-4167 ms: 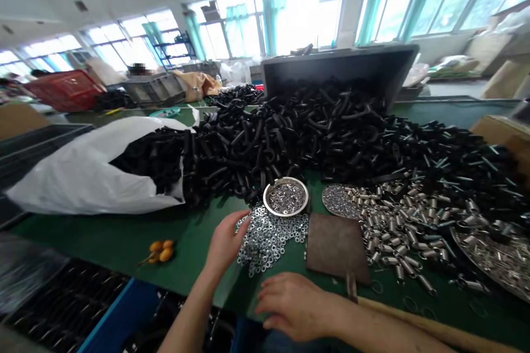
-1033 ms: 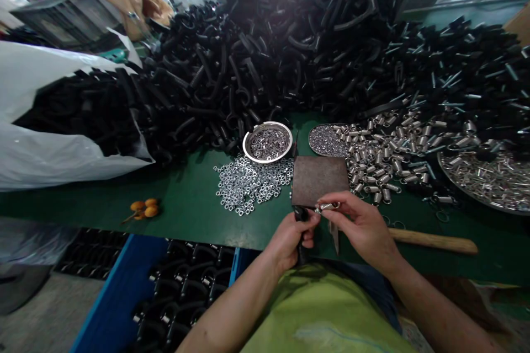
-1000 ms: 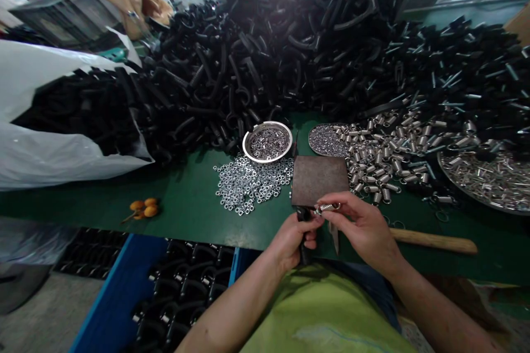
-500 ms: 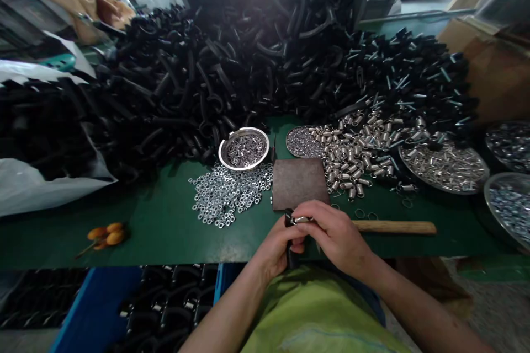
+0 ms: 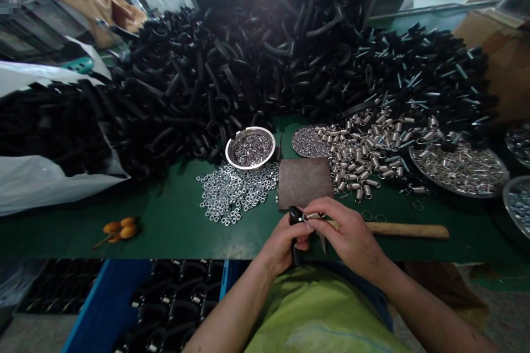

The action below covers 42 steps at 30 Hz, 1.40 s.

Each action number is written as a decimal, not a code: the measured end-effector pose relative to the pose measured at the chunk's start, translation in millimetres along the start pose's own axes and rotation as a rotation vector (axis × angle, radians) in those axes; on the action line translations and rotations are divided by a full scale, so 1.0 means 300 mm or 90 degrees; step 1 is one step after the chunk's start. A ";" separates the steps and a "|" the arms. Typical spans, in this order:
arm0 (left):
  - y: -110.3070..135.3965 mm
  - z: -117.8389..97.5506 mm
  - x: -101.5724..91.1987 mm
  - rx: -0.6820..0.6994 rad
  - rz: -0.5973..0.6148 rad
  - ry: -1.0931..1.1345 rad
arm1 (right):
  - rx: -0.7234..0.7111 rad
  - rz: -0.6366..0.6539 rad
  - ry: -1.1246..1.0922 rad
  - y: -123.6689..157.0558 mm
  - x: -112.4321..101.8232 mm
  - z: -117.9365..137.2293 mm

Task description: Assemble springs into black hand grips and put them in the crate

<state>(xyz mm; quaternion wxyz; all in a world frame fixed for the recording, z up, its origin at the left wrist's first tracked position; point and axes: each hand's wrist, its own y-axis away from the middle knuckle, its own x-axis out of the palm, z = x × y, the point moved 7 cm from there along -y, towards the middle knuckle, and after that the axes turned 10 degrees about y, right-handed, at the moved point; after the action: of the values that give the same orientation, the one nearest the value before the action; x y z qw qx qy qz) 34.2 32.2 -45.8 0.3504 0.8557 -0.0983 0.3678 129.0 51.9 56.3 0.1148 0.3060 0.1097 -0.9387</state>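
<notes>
My left hand (image 5: 281,247) is closed around a black plastic handle (image 5: 295,213), held upright near the table's front edge. My right hand (image 5: 345,231) pinches a small metal coil spring (image 5: 314,215) that lies sideways against the handle's top end. Below the right fingers a pointed metal tip (image 5: 322,244) sticks down; the rest of that tool is hidden in the palm. Just beyond both hands lies a flat brown metal block (image 5: 305,182). The wooden hammer handle (image 5: 408,230) extends to the right from behind my right hand.
Nuts (image 5: 232,193) lie left of the block, beside a metal bowl (image 5: 229,150) of small parts. Loose springs (image 5: 356,162) and a pin tray (image 5: 503,182) are on the right. Black handles (image 5: 256,71) are heaped behind. Orange fruits (image 5: 127,230) lie left; a blue crate (image 5: 101,309) stands below.
The whole view has shifted, so the table things appear farther right. My right fingers have opened up a little around the spring, and more of it and of the pointed tip shows.
</notes>
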 end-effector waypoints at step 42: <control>0.003 -0.013 0.064 0.049 -0.010 -0.211 | 0.114 0.036 0.032 0.012 0.032 -0.093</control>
<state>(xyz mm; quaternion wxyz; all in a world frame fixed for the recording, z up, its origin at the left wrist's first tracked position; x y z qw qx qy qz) 45.2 35.8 -30.0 0.2994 0.9181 -0.1336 0.2226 137.8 54.9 27.9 0.1107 0.3412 0.0193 -0.9333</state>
